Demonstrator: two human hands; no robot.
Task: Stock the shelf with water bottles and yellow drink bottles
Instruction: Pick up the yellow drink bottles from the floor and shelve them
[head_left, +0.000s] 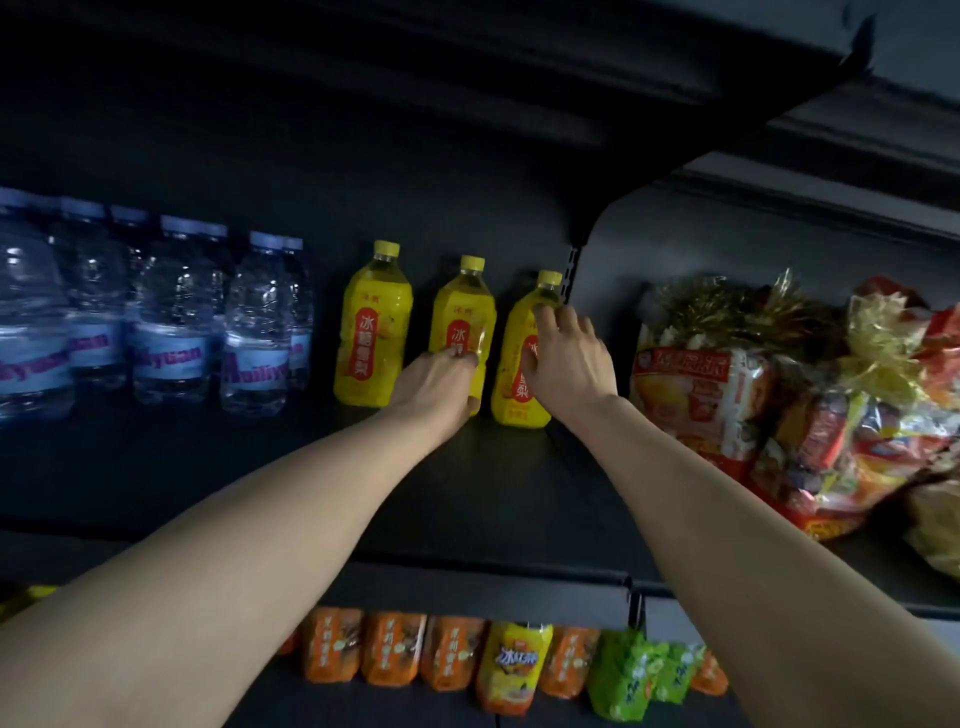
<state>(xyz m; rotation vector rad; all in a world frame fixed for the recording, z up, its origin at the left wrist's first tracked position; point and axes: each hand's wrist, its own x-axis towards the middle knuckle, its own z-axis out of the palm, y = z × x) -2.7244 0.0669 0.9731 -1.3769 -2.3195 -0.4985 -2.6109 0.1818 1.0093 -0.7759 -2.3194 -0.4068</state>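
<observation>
Three yellow drink bottles with yellow caps stand upright in a row at the back of the dark shelf (260, 467). The left one (371, 327) stands free. My left hand (441, 382) grips the middle bottle (462, 312) around its lower body. My right hand (569, 358) grips the right bottle (522, 389), fingers curled over its shoulder near the neck. Several clear water bottles (166, 327) with blue caps and blue labels stand grouped at the shelf's left.
Bagged snacks in red and gold wrapping (779, 395) fill the neighbouring shelf on the right, past a slotted upright (571, 270). Below, a lower shelf holds orange packets (395, 649), a yellow packet (511, 667) and green packets (628, 675). A dark shelf overhangs above.
</observation>
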